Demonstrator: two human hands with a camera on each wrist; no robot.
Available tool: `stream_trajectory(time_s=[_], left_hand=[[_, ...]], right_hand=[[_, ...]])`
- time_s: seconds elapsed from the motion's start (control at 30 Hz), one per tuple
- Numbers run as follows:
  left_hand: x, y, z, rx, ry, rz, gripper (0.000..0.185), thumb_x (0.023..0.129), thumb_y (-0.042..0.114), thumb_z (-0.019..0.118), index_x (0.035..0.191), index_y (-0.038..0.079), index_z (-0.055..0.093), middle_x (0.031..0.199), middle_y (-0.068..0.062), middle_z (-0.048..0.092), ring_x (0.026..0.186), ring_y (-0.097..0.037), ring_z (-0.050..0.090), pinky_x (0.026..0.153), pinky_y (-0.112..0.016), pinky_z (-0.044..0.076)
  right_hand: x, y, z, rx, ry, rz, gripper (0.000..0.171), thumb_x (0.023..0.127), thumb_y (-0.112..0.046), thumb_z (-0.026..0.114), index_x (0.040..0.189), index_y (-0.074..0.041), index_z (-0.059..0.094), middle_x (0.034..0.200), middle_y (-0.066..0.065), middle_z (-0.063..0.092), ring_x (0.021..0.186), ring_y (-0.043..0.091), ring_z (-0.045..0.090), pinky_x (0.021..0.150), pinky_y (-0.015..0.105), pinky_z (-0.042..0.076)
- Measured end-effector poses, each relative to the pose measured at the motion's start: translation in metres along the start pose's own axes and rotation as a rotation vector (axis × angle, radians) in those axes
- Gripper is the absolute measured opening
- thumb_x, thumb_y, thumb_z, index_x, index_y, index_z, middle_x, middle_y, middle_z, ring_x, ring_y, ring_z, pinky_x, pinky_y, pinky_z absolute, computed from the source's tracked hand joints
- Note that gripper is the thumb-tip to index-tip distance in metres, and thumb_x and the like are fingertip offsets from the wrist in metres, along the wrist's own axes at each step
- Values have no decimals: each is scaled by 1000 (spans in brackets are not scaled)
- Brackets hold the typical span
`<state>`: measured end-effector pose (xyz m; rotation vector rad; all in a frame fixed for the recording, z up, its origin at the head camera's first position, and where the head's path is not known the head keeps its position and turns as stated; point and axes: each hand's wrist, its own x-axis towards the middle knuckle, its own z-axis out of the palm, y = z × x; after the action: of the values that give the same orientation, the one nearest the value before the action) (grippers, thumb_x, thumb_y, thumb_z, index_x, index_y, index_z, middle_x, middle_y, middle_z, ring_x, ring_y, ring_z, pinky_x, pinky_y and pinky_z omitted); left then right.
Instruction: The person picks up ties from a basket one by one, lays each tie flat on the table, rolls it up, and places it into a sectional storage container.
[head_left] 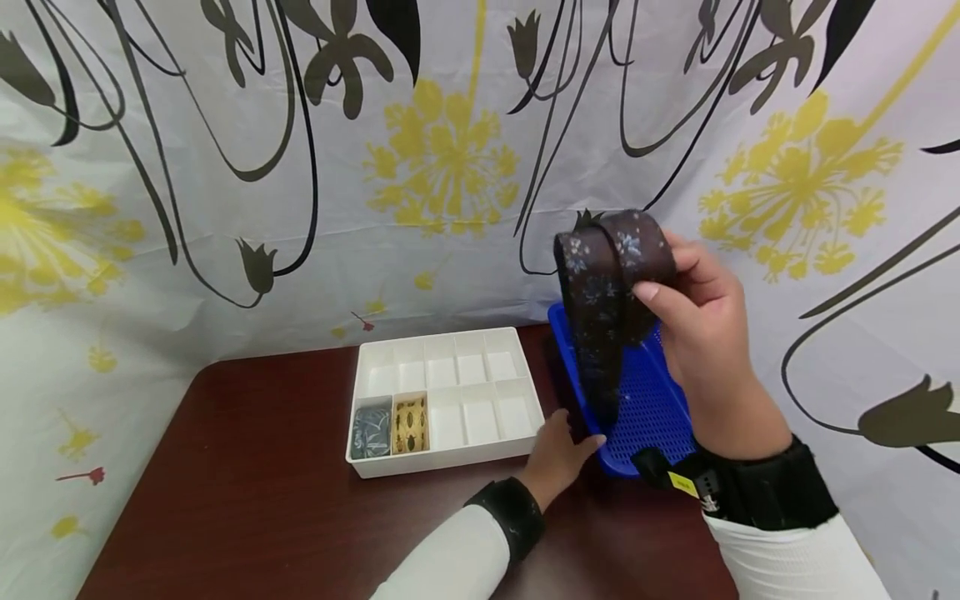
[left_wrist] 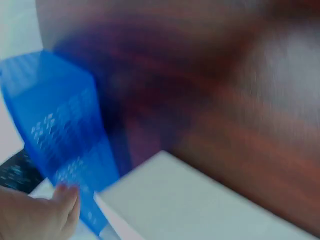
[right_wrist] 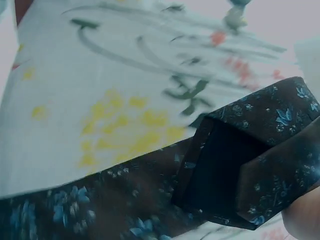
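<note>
My right hand [head_left: 712, 333] pinches a dark necktie [head_left: 592, 308] with small pale-blue flowers between thumb and fingers. The tie is looped over at the top, and its free end hangs down over the blue basket [head_left: 678, 425]. In the right wrist view, the tie [right_wrist: 120, 200] stretches across the lower part. My left hand [head_left: 558, 454] lies low between the white divided box [head_left: 450, 462] and the basket, thumb stretched toward the basket's rim. In the left wrist view, part of this hand [left_wrist: 40, 215] shows beside the basket, holding nothing visible.
Two front-left compartments of the box hold a grey patterned folded cloth [head_left: 371, 432] and a yellow one [head_left: 410, 423] with insect prints. Box and basket stand on a dark red-brown table [head_left: 262, 500]. Behind hangs a flower-printed white curtain [head_left: 337, 208].
</note>
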<state>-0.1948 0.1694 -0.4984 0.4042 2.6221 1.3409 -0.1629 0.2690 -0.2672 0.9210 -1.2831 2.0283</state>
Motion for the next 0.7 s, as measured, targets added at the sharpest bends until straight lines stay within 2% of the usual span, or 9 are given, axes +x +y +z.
stream_trajectory(time_s=[0.1, 0.17, 0.27, 0.37, 0.4, 0.5, 0.53, 0.6, 0.7], left_hand=[[5, 5, -19, -28, 43, 125, 83, 85, 40, 72, 145, -2, 34, 143, -18, 47, 131, -28, 46, 106, -41, 39], [7, 14, -31, -12, 48, 248, 84, 83, 38, 74, 148, 2, 32, 147, -13, 44, 135, -24, 42, 109, -37, 35], [6, 27, -42, -12, 24, 421, 64, 86, 33, 71, 140, 8, 46, 135, -6, 56, 123, -12, 53, 103, -27, 41], [2, 36, -48, -53, 23, 527, 22, 94, 26, 63, 107, 9, 64, 95, 0, 67, 88, -4, 61, 80, -16, 47], [2, 37, -50, -72, 52, 541, 18, 95, 25, 61, 94, 7, 64, 83, 0, 64, 78, -5, 58, 73, -15, 46], [3, 32, -63, -69, 232, 617, 35, 100, 23, 50, 70, 6, 55, 65, -3, 55, 64, -12, 52, 63, -19, 44], [5, 30, -69, -70, 313, 636, 34, 99, 19, 49, 69, 4, 54, 65, -6, 57, 64, -15, 54, 63, -21, 47], [6, 26, -86, -60, 459, 606, 26, 94, 10, 51, 70, 1, 57, 69, -10, 63, 67, -21, 61, 66, -28, 52], [5, 23, -115, -144, 558, 440, 13, 87, 0, 54, 85, -4, 67, 86, -17, 70, 83, -31, 68, 78, -39, 54]], right_hand=[[12, -6, 19, 124, -28, -58, 8, 79, 18, 58, 87, 15, 59, 107, 20, 63, 99, 28, 55, 83, 33, 48], [17, -9, 31, 208, -49, -82, 9, 78, 17, 61, 86, 16, 57, 100, 20, 63, 95, 29, 54, 81, 35, 47], [21, -13, 47, 296, -83, -106, 10, 77, 15, 62, 85, 15, 57, 91, 20, 63, 90, 28, 54, 78, 36, 47], [21, -13, 58, 347, -114, -123, 11, 76, 13, 63, 85, 15, 57, 88, 20, 63, 87, 28, 54, 76, 36, 47], [20, -12, 60, 353, -119, -128, 11, 77, 12, 63, 86, 15, 57, 88, 20, 62, 87, 28, 54, 76, 36, 47], [16, -11, 60, 358, -113, -138, 11, 77, 14, 62, 86, 15, 56, 89, 20, 62, 87, 28, 54, 76, 36, 47], [14, -11, 58, 357, -105, -139, 11, 77, 14, 61, 86, 16, 56, 90, 21, 62, 87, 28, 54, 76, 35, 47], [9, -10, 51, 358, -90, -121, 10, 78, 17, 58, 88, 17, 55, 91, 20, 61, 87, 28, 55, 75, 34, 48], [-1, -7, 34, 342, -90, -58, 10, 81, 20, 53, 90, 18, 56, 91, 19, 62, 86, 26, 57, 71, 31, 50]])
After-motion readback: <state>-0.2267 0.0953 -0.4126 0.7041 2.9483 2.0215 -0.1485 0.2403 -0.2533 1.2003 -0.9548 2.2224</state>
